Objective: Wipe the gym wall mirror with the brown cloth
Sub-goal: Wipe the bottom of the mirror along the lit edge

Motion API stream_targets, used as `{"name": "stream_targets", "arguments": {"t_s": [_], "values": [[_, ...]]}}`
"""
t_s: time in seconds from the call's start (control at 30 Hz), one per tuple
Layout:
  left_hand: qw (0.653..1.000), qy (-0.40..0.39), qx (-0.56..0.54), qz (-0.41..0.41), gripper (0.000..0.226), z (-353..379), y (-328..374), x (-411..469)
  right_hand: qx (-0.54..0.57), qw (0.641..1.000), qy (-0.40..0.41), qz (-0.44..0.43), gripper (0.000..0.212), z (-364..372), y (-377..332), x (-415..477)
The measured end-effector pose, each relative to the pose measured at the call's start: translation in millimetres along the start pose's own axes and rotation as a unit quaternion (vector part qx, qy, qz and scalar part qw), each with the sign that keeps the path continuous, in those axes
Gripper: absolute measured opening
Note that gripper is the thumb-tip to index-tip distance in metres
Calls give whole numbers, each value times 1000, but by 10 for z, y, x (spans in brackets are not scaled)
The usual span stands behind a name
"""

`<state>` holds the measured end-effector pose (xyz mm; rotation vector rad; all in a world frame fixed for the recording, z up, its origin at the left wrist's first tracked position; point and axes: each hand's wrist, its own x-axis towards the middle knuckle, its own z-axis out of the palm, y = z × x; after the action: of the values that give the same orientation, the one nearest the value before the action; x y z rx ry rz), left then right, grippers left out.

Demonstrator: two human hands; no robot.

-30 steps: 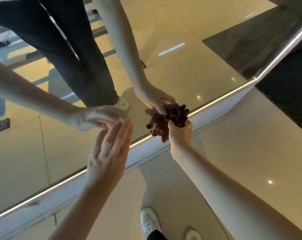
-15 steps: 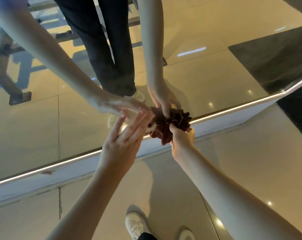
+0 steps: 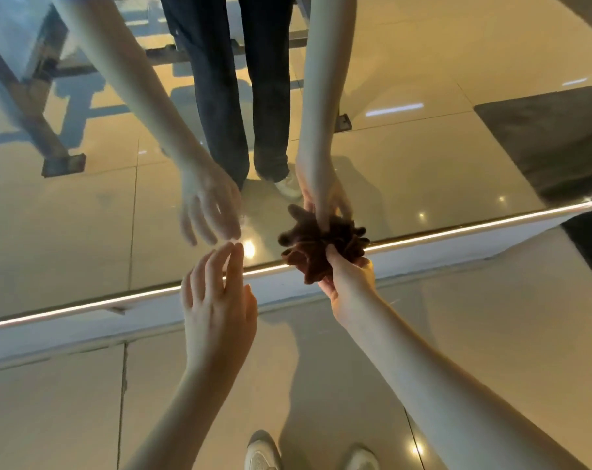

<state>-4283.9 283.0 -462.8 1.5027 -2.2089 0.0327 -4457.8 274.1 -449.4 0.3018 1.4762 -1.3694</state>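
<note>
At the bottom edge of the mirror (image 3: 84, 215), your right hand (image 3: 349, 283) grips the bunched cloth (image 3: 316, 247) against it, your left hand (image 3: 216, 300) is open with fingertips (image 3: 235, 248) on or just off it, so bare fingers may smear prints and the wad may leave streaks.

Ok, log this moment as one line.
right hand: grips bunched brown cloth against gym wall mirror, near bottom edge | left hand: open, fingertips at mirror

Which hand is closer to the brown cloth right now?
Right. The right hand grips the brown cloth; the left hand is open and apart from it, off to its left, fingertips near the mirror.
</note>
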Motion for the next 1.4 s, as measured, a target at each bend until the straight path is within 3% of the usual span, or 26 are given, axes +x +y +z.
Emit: {"name": "stream_targets", "arguments": {"t_s": [0.03, 0.07, 0.13, 0.17, 0.23, 0.3, 0.43, 0.5, 0.57, 0.67, 0.8, 0.93, 1.03, 1.1, 1.13, 1.17, 1.2, 1.27, 1.3, 1.33, 1.37, 1.4], "values": [[992, -50, -72, -93, 43, -21, 55, -40, -20, 1000, 9, -6, 35, -2, 35, -3], [961, -99, -166, -200, 31, -51, 113, -43, -54, 998, 18, -14, 35, 1, 70, -3], [822, -188, -353, -405, 16, -109, 207, 55, -117, 993, 18, -21, 36, 26, 138, -33], [751, -225, -416, -462, 21, -108, 241, 101, -136, 990, 9, -24, 37, 43, 168, -60], [643, -276, -507, -503, 26, -80, 319, 155, -165, 986, -7, -30, 38, 74, 218, -104], [579, -272, -585, -499, 26, -26, 418, 205, -198, 980, -15, -34, 36, 97, 252, -149], [481, -118, -661, -564, 17, 119, 599, 425, -219, 974, -63, -20, 16, 104, 241, -253], [444, -54, -657, -607, 10, 158, 632, 530, -246, 967, -56, -17, 8, 60, 194, -278], [409, -18, -657, -633, 12, 163, 652, 578, -251, 967, -36, -7, 13, 3, 131, -265], [393, 17, -639, -661, 22, 173, 636, 555, -128, 991, -28, 27, 5, -17, 11, -235], [372, 81, -608, -696, 25, 150, 371, 457, -47, 996, -63, 30, 36, 144, -94, -249], [332, 99, -651, -675, 38, 97, 257, 447, -22, 995, -80, 47, 47, 296, -153, -373], [313, 111, -663, -670, 36, -30, 265, 500, -38, 994, -91, 35, 34, 313, -139, -464], [318, 109, -657, -675, 33, -129, 221, 521, -141, 984, -111, -24, 16, 302, -52, -530], [326, 108, -650, -678, 34, -164, 198, 522, -234, 959, -121, -106, 11, 282, 13, -543], [336, 106, -642, -681, 36, -196, 183, 514, -345, 900, -132, -233, 7, 240, 79, -539], [346, 105, -637, -681, 38, -222, 181, 511, -441, 793, -146, -393, 5, 180, 134, -505], [357, 119, -638, -671, 38, -233, 178, 512, -532, 492, -166, -669, 16, 73, 165, -318], [358, 132, -638, -669, 37, -228, 170, 513, -537, 353, -169, -747, 19, 67, 139, -241], [361, 147, -634, -668, 35, -207, 148, 510, -531, 238, -170, -795, 22, 77, 101, -183], [362, 160, -630, -668, 34, -186, 121, 508, -529, 148, -170, -818, 27, 92, 64, -121], [361, 168, -628, -669, 33, -156, 89, 498, -533, 85, -163, -826, 34, 118, 10, -75]]}}
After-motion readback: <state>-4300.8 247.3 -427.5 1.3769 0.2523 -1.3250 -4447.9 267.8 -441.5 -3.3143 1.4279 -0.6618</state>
